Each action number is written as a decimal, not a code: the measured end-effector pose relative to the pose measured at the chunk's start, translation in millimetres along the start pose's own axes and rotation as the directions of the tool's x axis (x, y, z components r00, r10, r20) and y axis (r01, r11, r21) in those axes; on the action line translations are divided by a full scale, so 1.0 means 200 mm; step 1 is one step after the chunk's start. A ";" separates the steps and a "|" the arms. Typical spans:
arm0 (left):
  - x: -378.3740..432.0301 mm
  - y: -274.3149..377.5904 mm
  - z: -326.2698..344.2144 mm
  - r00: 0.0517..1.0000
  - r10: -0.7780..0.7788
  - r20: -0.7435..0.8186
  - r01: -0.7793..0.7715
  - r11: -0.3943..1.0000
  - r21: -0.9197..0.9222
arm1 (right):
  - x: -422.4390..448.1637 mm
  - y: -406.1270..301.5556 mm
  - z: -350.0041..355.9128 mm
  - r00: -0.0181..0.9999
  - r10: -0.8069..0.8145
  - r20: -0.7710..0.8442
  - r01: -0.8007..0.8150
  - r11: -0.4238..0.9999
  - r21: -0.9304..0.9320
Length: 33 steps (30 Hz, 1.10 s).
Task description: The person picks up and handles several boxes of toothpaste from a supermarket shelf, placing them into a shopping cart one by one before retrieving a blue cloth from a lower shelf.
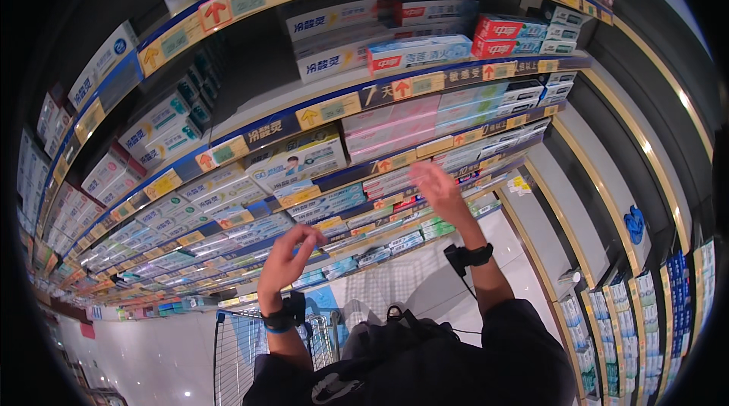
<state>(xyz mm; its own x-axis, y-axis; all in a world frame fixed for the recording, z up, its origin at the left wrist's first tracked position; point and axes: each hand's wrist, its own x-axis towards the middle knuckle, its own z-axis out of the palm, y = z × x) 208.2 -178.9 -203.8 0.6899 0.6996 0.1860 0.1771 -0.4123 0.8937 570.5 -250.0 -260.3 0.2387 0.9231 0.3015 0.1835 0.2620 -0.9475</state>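
My left hand [292, 258] hovers in front of the lower shelves, its fingers loosely bent and the thumb apart, with nothing seen in it. To the right and farther forward, my right hand [438, 192] is raised before the shelf edges; it is a little blurred, and its fingers are apart and bare. Behind the hands stand rows of toothpaste boxes [304, 158]. Pink toothpaste boxes [393, 128] are stacked beyond my right hand. On a higher shelf, a light blue and red toothpaste box [420, 54] lies in front of other boxes. Both wrists wear black straps.
A wire shopping cart [233, 349] stands at my left side on the tiled floor [154, 349]. Price tags [327, 111] line the shelf edges. At the right, a second shelf unit [592, 189] holds a crumpled blue item [634, 225] and several columns of boxes.
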 end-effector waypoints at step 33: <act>1.28 0.62 0.35 0.505 0.632 -0.587 -0.558 0.759 0.336 | 0.70 -0.62 -0.28 0.715 -0.595 -0.368 0.386 0.774 -0.502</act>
<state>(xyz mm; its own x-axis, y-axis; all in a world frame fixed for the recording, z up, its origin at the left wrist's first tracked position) 455.7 -92.5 -74.2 0.0484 0.4356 0.8988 -0.0149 -0.8995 0.4368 634.7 -170.1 -93.8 0.4120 0.4004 0.8185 0.7131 0.4175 -0.5632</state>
